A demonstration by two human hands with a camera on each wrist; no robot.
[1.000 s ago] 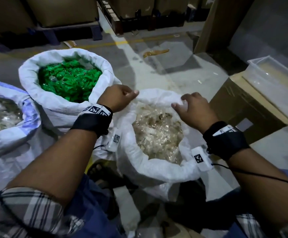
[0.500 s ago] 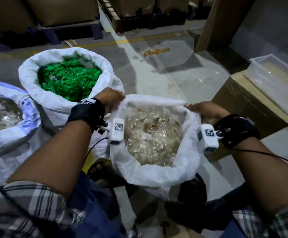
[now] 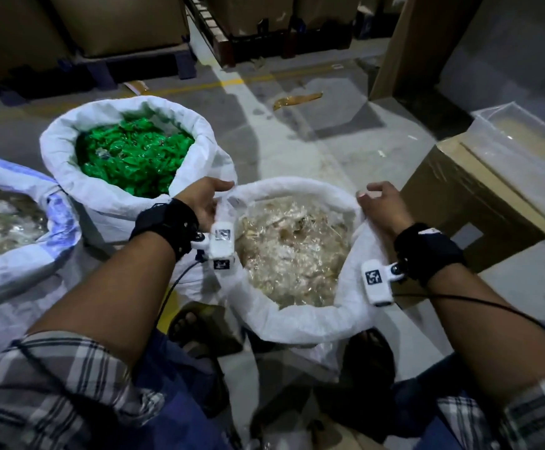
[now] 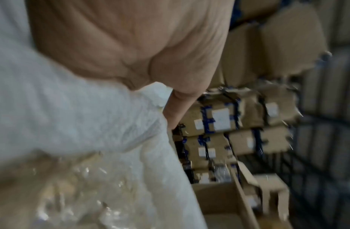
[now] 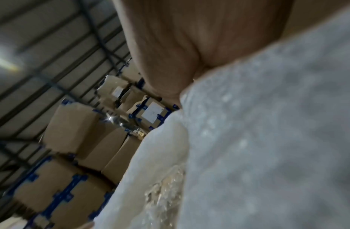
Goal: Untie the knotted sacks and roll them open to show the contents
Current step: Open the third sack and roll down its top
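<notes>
Now three sacks open (rims rolled); two hands grip nearest.

Head cam: above, looking down-forward over the sack. Wrist cams: very close along each palm, angled upward; all share the sack rim, wrist views share stacked cartons.

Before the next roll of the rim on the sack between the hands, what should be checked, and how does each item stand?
1. Knot undone on near sack: ok, mouth is open.
2. Left hand grips the rim: ok.
3. Right hand grips the rim: ok, fingers curl over the edge.
4. Pale wrapped contents showing: ok.
5. Rim rolled evenly all round: not ok, the right side stands higher.
6. Green-filled sack already rolled open: ok.
</notes>
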